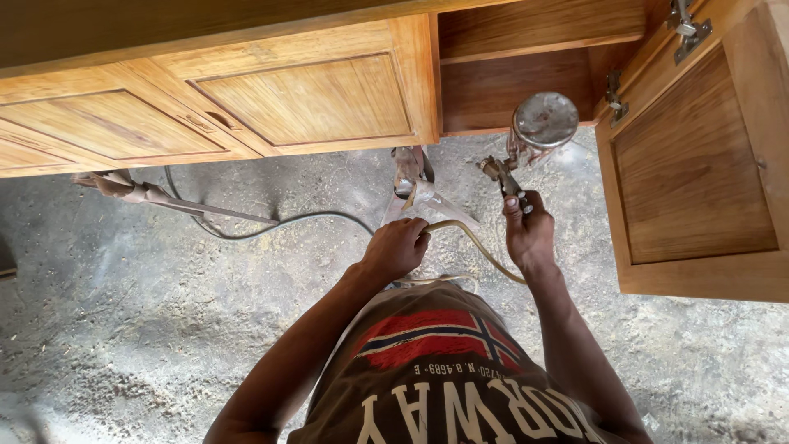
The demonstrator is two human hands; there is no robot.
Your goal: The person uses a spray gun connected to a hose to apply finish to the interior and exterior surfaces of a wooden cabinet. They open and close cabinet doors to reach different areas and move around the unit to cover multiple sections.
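1. Setting: rough grey concrete floor [123, 312], dusty and strewn with debris; a varnished wooden cabinet [312, 99] runs along the far edge of the floor.
2. One cabinet compartment stands open; its door [699, 164] is swung out at the right edge of view, hinges visible at the top.
3. Right hand [530, 234]: fingers curled tight around the grip of a spray gun [514, 168]. The gun's metal cup [544, 123] sits on top, level with the bottom edge of the open compartment.
4. Left hand [397, 247]: fingers closed in a loose fist around a yellowish air hose [481, 247], which loops across to beneath the right hand.
5. A dark cable [271, 226] lies on the floor below the closed cabinet doors.
6. A foot in a sandal [408, 177] rests on the floor beyond the left hand.
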